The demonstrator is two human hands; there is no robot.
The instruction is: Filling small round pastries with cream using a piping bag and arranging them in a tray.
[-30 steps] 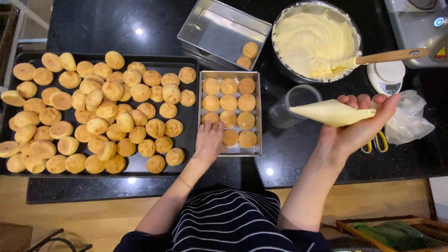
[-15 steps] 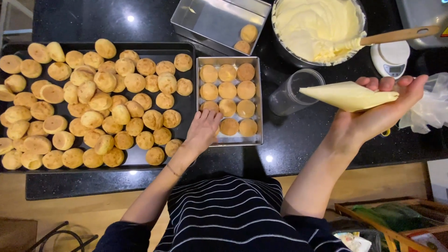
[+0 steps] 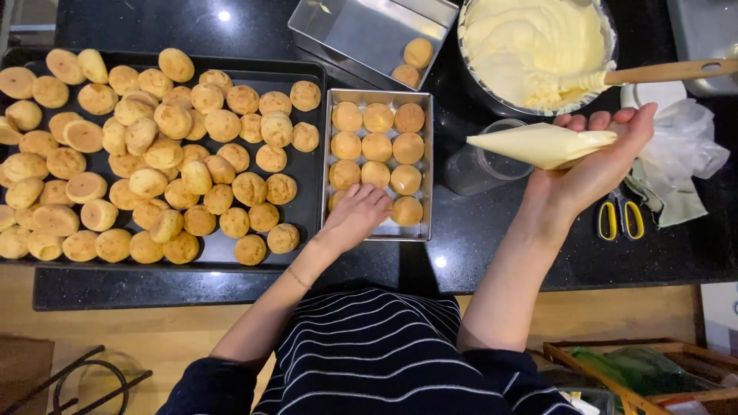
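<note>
My left hand rests palm down in the small metal tin, covering the puffs in its near row; whether it grips one is hidden. The tin holds rows of round golden puffs. My right hand is raised above the counter and holds a cream-filled piping bag, tip pointing left. A big black baking tray on the left is crowded with several puffs. Behind sits a metal bowl of pale cream with a wooden-handled spatula in it.
A second metal tin at the back holds two puffs. A clear empty cup stands right of the filled tin. Yellow-handled scissors and crumpled plastic lie at the right. A wooden crate sits below the black counter's edge.
My left hand has stayed on the near row of the small tin. My right hand with the piping bag has drifted slightly right and up; the view shifted.
</note>
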